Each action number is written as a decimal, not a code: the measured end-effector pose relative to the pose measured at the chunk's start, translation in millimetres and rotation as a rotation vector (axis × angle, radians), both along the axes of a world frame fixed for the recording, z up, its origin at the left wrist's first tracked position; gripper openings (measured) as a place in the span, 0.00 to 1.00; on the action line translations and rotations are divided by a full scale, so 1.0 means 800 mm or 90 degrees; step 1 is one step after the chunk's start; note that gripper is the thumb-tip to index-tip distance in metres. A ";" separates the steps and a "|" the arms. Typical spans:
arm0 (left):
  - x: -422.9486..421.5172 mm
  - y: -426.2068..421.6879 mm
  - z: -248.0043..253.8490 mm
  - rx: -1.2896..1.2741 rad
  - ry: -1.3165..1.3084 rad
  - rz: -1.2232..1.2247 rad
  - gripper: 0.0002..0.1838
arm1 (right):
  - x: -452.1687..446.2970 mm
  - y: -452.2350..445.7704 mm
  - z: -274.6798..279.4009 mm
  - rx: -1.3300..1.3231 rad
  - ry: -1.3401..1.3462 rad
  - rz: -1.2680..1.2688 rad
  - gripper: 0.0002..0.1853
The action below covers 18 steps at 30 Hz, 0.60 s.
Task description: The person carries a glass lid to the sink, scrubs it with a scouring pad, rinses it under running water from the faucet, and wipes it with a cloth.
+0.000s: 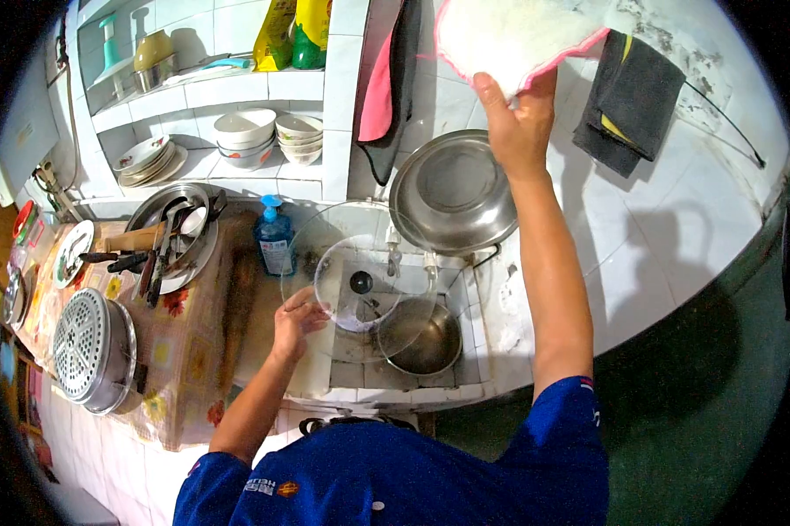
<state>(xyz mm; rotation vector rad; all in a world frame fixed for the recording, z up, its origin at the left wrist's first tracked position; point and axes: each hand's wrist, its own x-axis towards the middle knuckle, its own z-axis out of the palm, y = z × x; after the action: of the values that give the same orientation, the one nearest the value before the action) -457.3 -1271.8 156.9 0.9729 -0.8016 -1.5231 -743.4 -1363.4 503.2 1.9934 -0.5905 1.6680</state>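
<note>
My left hand (299, 325) is closed on the near left rim of a clear glass lid (369, 337), which I hold over the tiled sink (349, 375). Raised at the upper right, my right hand (518, 123) grips a white cloth with a pink edge (518, 39) by its lower edge, close to the wall. Through the lid, a metal pot (423, 337) and the dark drain (361, 281) show in the sink. A large steel basin (455, 188) leans behind the sink, just left of my right forearm.
A blue soap bottle (275, 238) stands left of the sink. Further left, a steamer pot (92, 346) and a bowl of utensils (169, 230) rest on a patterned tablecloth (180, 368). Dark cloths (632, 105) hang at the right. Bowls (246, 131) fill the shelf.
</note>
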 end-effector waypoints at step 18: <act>-0.025 0.018 0.026 0.014 -0.062 0.024 0.23 | 0.095 0.127 -0.342 0.565 0.535 0.384 0.32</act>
<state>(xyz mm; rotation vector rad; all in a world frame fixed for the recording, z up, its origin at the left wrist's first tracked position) -477.3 -1257.6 177.9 1.0790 -0.8318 -1.4641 -667.4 -1261.5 229.2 3.4651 -0.4431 0.6056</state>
